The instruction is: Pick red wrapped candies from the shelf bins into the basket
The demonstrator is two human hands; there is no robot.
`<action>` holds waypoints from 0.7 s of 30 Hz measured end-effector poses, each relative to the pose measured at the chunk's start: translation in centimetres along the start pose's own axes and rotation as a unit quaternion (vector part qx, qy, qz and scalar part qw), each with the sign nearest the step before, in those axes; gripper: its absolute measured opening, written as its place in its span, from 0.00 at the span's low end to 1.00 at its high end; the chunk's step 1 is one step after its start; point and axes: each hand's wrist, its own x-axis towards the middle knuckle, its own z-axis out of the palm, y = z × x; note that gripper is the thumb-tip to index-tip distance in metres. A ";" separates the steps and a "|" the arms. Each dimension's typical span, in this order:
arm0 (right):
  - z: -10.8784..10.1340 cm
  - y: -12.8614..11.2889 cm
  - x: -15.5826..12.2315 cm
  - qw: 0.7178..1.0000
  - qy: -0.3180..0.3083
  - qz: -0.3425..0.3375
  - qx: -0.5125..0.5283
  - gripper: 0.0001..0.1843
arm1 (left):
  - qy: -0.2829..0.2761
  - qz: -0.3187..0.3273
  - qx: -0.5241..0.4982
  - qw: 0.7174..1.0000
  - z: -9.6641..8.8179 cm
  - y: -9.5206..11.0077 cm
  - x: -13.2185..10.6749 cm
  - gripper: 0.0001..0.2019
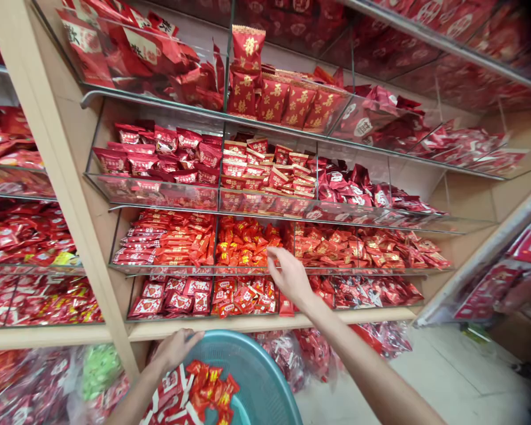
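Observation:
My left hand (177,349) grips the rim of a teal plastic basket (269,361) at the bottom of the view. In the basket lie orange-red candies with yellow lettering (213,386) and red-and-white packets with white sticks (170,392). My right hand (288,276) reaches out to the shelf, in front of a clear compartment of orange-red wrapped candies (243,243). Its fingers are slightly bent and apart, and no candy shows in them. The fingertips are by the compartment's right side; whether they touch a candy, I cannot tell.
Shelves with clear fronts (159,192) hold red packets in rows of compartments. A wooden upright (66,177) parts them from another shelf at left. Below the bottom ledge (358,316), bags of packets (287,354) stand on the tiled floor (446,378).

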 end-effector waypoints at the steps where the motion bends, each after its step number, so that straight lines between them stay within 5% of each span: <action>1: 0.1 0.1 2.1 0.999 -0.015 -0.012 -0.040 0.19 | -0.008 0.000 0.005 1.000 0.0 0.2 -0.1 0.30; 8: 4.3 1.7 11.2 0.957 -0.181 0.078 -0.213 0.41 | -0.020 0.017 0.030 0.999 -0.4 1.2 -0.7 0.27; 15: 6.3 2.3 13.0 0.937 -0.266 0.071 -0.214 0.44 | -0.023 0.027 0.030 0.999 -0.1 -0.3 0.0 0.28; 21: 6.6 1.8 13.0 0.939 -0.244 0.063 -0.234 0.39 | -0.025 0.038 0.029 0.999 0.4 -0.9 0.7 0.29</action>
